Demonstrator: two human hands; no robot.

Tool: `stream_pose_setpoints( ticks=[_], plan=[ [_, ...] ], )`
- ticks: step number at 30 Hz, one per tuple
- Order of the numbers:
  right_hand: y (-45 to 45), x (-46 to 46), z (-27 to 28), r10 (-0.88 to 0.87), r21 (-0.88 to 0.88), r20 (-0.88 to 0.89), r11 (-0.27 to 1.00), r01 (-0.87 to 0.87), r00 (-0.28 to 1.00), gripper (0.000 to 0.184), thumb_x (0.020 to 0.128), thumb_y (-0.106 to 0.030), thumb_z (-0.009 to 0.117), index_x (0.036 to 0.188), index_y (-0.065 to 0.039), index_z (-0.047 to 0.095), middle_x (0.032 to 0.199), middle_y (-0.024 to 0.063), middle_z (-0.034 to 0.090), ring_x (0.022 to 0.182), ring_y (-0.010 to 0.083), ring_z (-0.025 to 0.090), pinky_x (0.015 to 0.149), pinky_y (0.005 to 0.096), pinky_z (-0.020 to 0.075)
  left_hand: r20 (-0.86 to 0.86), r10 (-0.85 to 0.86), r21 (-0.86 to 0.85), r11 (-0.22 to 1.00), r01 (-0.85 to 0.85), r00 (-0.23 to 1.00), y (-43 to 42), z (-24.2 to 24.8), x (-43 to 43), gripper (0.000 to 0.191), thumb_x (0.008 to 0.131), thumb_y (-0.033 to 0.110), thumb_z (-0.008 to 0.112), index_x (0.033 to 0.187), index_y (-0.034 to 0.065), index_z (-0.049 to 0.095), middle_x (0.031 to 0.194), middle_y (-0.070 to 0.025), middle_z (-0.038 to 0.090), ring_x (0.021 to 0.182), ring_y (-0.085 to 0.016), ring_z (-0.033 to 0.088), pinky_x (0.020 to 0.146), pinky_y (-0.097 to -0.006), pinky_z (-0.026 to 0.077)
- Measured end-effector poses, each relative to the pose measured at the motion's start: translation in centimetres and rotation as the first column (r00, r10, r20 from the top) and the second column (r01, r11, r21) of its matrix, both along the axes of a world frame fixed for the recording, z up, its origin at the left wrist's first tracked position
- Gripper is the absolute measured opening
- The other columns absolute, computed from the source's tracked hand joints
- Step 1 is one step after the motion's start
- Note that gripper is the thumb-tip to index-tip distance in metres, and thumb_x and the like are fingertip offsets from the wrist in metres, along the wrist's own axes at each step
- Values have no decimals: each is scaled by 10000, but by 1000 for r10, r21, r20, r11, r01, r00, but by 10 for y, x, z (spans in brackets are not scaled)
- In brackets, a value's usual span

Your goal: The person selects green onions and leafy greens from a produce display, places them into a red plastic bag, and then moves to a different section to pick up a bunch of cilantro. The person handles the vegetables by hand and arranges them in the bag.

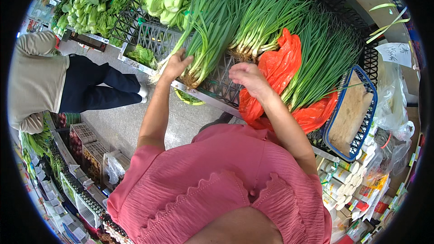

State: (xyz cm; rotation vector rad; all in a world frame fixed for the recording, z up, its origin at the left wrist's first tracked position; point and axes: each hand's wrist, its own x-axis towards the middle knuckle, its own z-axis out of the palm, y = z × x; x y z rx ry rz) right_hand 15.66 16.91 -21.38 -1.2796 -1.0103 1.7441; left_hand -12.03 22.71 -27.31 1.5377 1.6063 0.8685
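My left hand (pixel 177 63) rests against the white stalks of a bunch of scallions (pixel 206 49), near its roots, at the front of a black plastic crate (pixel 223 79). The thumb stands apart from the curled fingers; whether they grip a stalk is not clear. My right hand (pixel 249 77) hovers over the crate with bent fingers and nothing in it. Beside it is a crumpled red plastic bag (pixel 281 62). Behind lies a second heap of scallions (pixel 259 30), roots towards me. More thin green scallions (pixel 322 54) lie on the right, with red plastic around their lower ends.
A blue-rimmed basket (pixel 351 108) with a piece of cardboard stands on the right, above stacked white rolls (pixel 339 184). Lettuce bundles (pixel 168 0) lie at the back left. Another person (pixel 40 71) stands in the left aisle. A yellow-rimmed container (pixel 190 99) sits below the crate.
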Motion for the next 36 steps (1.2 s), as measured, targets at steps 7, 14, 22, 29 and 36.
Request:
stream_pose_setpoints(
  ticks=[7, 14, 22, 29, 36],
  plan=[
    [0, -25, -16, 162, -84, 83, 984, -155, 983, 328, 816, -124, 616, 1066, 71, 534, 1002, 141, 593, 918, 204, 584, 740, 287, 476, 10, -24, 34, 999, 24, 1000, 2, 19, -2, 183, 864, 142, 594, 904, -36, 597, 641, 9, 535, 583, -66, 454, 533, -252, 386],
    [15, -51, -17, 25, -151, 55, 988, -16, 998, 529, 803, -135, 625, 1226, 96, 406, 1127, 176, 536, 1036, 251, 525, 847, 352, 449, 94, -2, 30, 1000, -1, 996, 23, -3, 14, 171, 854, 124, 592, 786, -32, 608, 637, 24, 518, 564, -65, 405, 496, -252, 324],
    [28, -65, -39, 72, -142, -20, 987, -74, 997, 300, 810, -176, 609, 1060, -24, 543, 1023, 73, 565, 975, 178, 503, 836, 348, 405, 495, 292, -188, 956, -227, 818, 15, 29, 55, 261, 876, 110, 552, 1033, -93, 599, 889, -88, 645, 749, -136, 569, 689, -255, 447],
    [21, -39, -29, -83, -102, 157, 990, 100, 984, 331, 769, -81, 635, 1051, 62, 539, 947, 143, 593, 836, 194, 581, 661, 312, 489, -229, 274, 308, 931, -197, 934, 7, 14, 41, 466, 874, 223, 539, 1198, -104, 466, 1104, -233, 539, 1018, -373, 513, 896, -374, 397],
    [37, 30, -2, -597, -104, -2, 798, 594, 802, 172, 802, 39, 551, 974, 33, 560, 832, 129, 641, 702, 169, 610, 586, 268, 507, -10, -378, 505, 797, 331, 926, -28, 67, 113, 161, 795, 31, 594, 945, -27, 582, 891, -171, 588, 817, -329, 570, 731, -372, 460]
  ],
)
